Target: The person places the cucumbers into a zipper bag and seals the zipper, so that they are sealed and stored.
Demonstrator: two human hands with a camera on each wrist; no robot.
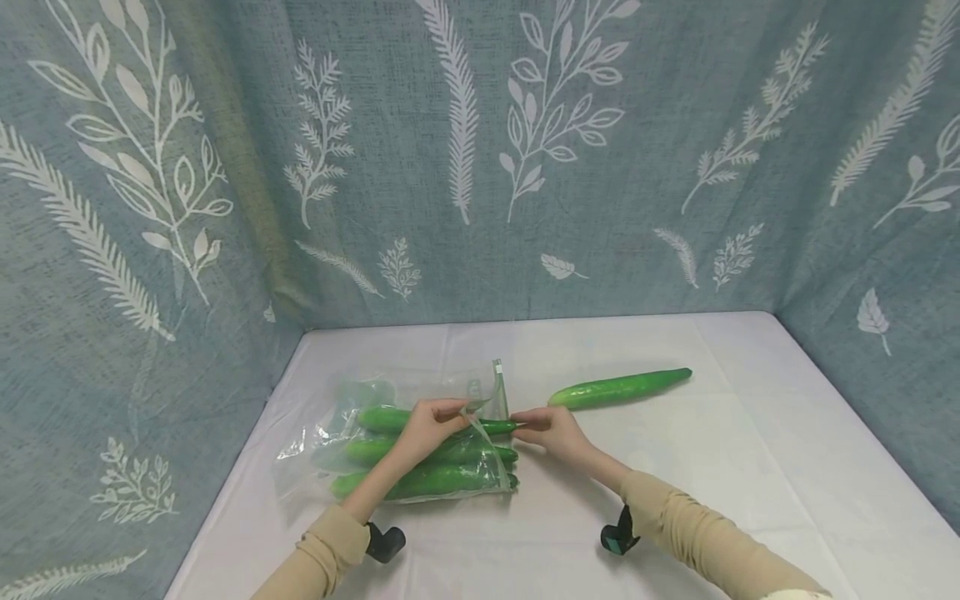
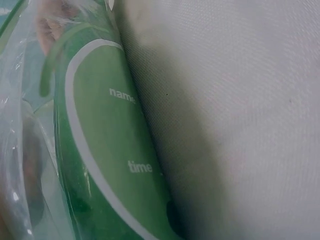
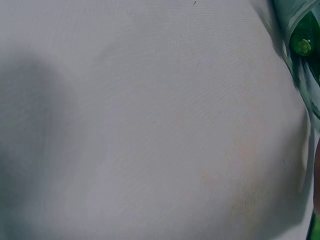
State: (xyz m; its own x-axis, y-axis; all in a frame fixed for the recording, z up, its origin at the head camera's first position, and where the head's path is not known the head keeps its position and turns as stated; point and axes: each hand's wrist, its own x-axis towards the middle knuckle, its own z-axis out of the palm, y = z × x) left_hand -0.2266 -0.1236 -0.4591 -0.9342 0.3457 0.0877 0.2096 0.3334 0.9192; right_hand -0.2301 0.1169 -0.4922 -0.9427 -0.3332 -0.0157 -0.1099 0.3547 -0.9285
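Green and glossy, a long slender cucumber (image 1: 382,419) takes our eye first: it lies lengthwise in a clear plastic bag with green printing (image 1: 499,387), farthest from the person of the three inside, and its narrow dark tip sits right at the bag's mouth. And look at the right hand (image 1: 557,433)! Thumb and fingertips come together on that very tip, one to each side, so we call it a pinch, with the rest of the cucumber stretching away leftward from the grip.

Over to the left hand (image 1: 433,427), above the bag: we see it pinching the upper layer of plastic by the edge, lifting it into a peak at the mouth. Beneath that forearm lie two more long green cucumbers, the middle one (image 1: 367,452) and the nearest one (image 1: 427,483), both inside, tips toward the mouth on the right. From the left wrist we read "name" and "time" on the bag's green label (image 2: 107,130).

Outside, just beyond the right hand, a fourth green cucumber (image 1: 618,389) rests at a slant on the white-covered table (image 1: 750,467), with blue-grey leaf-patterned curtains (image 1: 675,100) rising behind.
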